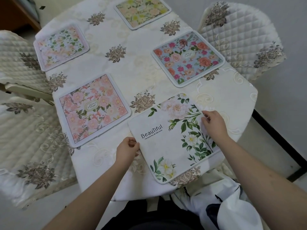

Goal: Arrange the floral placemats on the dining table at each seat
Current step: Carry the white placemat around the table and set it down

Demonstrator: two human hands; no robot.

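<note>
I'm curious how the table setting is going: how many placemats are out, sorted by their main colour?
Pink placemats: 2, the near-left pink mat and the far-left pale pink mat
Blue placemat: 1
Yellow-green placemat: 1
White placemat, gripped by the left hand and right hand: 1
Total: 5

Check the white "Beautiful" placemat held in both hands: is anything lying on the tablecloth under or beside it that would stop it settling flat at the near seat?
Nothing visible does. The left hand and right hand pinch the "Beautiful" placemat at opposite edges. The pink placemat lies apart from it.
</note>
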